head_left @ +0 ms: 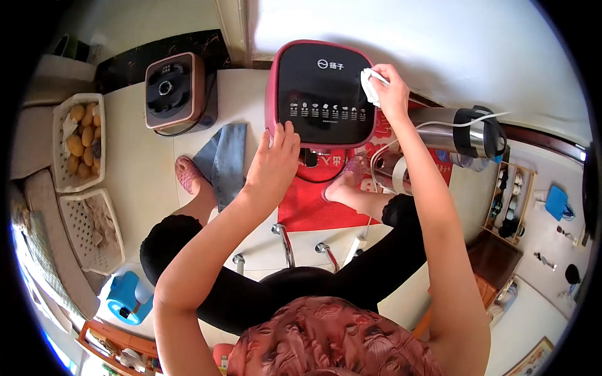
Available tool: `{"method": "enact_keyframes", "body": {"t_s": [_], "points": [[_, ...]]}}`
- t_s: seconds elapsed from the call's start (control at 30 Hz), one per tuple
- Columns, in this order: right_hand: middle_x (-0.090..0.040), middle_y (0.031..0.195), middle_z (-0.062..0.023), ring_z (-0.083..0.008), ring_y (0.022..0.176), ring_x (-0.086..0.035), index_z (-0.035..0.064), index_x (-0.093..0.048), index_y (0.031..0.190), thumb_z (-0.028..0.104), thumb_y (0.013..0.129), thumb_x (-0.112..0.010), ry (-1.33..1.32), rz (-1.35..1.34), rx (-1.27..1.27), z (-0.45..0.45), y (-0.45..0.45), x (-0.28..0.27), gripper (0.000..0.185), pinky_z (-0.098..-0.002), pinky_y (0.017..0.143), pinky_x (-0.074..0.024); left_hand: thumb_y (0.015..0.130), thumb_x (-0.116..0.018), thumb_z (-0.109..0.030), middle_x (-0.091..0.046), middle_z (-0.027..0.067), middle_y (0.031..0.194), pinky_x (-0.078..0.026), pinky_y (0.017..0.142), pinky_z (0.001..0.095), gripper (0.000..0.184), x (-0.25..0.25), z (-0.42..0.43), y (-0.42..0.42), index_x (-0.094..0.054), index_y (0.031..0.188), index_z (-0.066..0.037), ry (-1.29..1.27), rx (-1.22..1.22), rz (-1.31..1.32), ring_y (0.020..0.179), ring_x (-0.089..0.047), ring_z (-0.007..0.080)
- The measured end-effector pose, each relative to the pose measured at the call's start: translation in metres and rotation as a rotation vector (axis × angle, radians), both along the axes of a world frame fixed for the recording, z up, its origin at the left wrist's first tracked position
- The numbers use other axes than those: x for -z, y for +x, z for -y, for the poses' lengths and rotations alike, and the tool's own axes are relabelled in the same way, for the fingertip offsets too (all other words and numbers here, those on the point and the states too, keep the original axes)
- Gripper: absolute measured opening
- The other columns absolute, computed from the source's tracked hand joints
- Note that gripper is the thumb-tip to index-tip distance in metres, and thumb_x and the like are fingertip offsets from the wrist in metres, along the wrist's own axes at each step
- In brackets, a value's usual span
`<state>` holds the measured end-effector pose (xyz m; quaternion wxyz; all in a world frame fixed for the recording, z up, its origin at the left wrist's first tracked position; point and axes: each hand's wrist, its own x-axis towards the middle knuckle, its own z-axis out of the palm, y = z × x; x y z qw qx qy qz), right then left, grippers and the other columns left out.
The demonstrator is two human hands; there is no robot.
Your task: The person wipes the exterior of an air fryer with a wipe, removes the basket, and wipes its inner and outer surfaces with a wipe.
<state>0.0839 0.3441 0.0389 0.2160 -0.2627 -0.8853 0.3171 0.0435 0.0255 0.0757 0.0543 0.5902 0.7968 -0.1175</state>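
Observation:
A dark red air fryer (326, 81) with a glossy black top panel and a row of small white icons is in front of me. My left hand (274, 161) grips its near left edge, with the fingertips over the rim. A white cloth or tissue (370, 88) is pinched in my right hand (392, 94). That cloth presses against the far right edge of the black panel. The underside of the air fryer and what it rests on are mostly hidden from above.
A black and copper appliance base (168, 88) stands at left beside folded denim (224, 163). White baskets, one with potatoes (81, 144), line the left. A steel kettle-like vessel (448, 130) and white cable (379, 156) are at right. A red mat (301, 207) lies below.

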Motion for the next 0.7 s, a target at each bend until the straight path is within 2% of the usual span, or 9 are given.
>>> {"method": "enact_keyframes", "body": {"t_s": [0.1, 0.13, 0.27, 0.37, 0.53, 0.63, 0.7], "points": [[-0.069, 0.091, -0.0099, -0.0304, 0.087, -0.065, 0.0092, -0.07, 0.094, 0.01, 0.081, -0.071, 0.12, 0.077, 0.091, 0.007, 0.005, 0.003, 0.013, -0.038, 0.08, -0.0502, 0.087, -0.055, -0.019, -0.038, 0.0195, 0.148, -0.04, 0.103, 0.041, 0.058, 0.0, 0.004, 0.001, -0.044, 0.14, 0.002, 0.056, -0.027, -0.004, 0.134, -0.039, 0.036], [-0.067, 0.094, -0.0091, -0.0312, 0.091, -0.06, 0.0091, -0.071, 0.094, 0.01, 0.081, -0.072, 0.394, 0.044, 0.008, 0.006, 0.008, 0.005, 0.014, -0.0394, 0.083, -0.0478, 0.088, -0.055, -0.02, -0.038, 0.0189, 0.149, -0.04, 0.103, 0.0414, 0.057, 0.01, 0.005, 0.006, -0.045, 0.139, 0.002, 0.088, -0.039, -0.029, 0.134, -0.039, 0.0367], [-0.061, 0.106, -0.0102, -0.0292, 0.098, -0.057, 0.008, -0.072, 0.104, 0.011, 0.081, -0.073, 0.417, 0.069, -0.088, 0.016, 0.018, 0.013, 0.024, -0.0387, 0.088, -0.0468, 0.09, -0.053, -0.02, -0.036, 0.0206, 0.15, -0.04, 0.104, 0.0418, 0.055, 0.025, 0.01, 0.016, -0.044, 0.14, 0.002, 0.13, -0.057, -0.022, 0.131, -0.041, 0.0389], [-0.06, 0.108, -0.0103, -0.0309, 0.102, -0.056, 0.0085, -0.072, 0.103, 0.008, 0.079, -0.072, 0.376, 0.025, -0.095, 0.037, 0.017, 0.011, 0.024, -0.0396, 0.09, -0.0464, 0.088, -0.053, -0.018, -0.039, 0.0236, 0.146, -0.042, 0.101, 0.0398, 0.052, 0.022, 0.012, 0.021, -0.048, 0.136, 0.004, 0.104, -0.083, 0.001, 0.129, -0.044, 0.0381], [-0.063, 0.103, -0.0125, -0.0316, 0.097, -0.06, 0.0084, -0.073, 0.103, 0.004, 0.081, -0.07, 0.402, 0.021, -0.116, 0.018, -0.026, 0.017, 0.023, -0.0402, 0.087, -0.0483, 0.087, -0.053, -0.018, -0.039, 0.0253, 0.145, -0.041, 0.102, 0.0395, 0.053, 0.021, 0.013, 0.011, -0.048, 0.135, 0.005, 0.149, -0.107, -0.001, 0.126, -0.046, 0.0378], [-0.064, 0.103, -0.0112, -0.0306, 0.096, -0.06, 0.0094, -0.073, 0.1, 0.003, 0.079, -0.07, 0.363, -0.051, -0.157, 0.049, -0.065, 0.016, 0.022, -0.0394, 0.086, -0.0488, 0.086, -0.053, -0.018, -0.04, 0.0252, 0.145, -0.041, 0.103, 0.0395, 0.053, 0.023, 0.011, 0.012, -0.049, 0.134, 0.005, 0.151, -0.116, 0.007, 0.126, -0.047, 0.0376], [-0.064, 0.103, -0.0097, -0.0287, 0.097, -0.06, 0.0095, -0.072, 0.099, 0.003, 0.079, -0.07, 0.402, -0.049, -0.4, 0.087, -0.074, 0.011, 0.022, -0.039, 0.085, -0.0498, 0.086, -0.053, -0.019, -0.04, 0.0251, 0.145, -0.041, 0.103, 0.0394, 0.053, 0.024, 0.009, 0.012, -0.05, 0.134, 0.005, 0.155, -0.125, 0.002, 0.125, -0.047, 0.0375]]}}
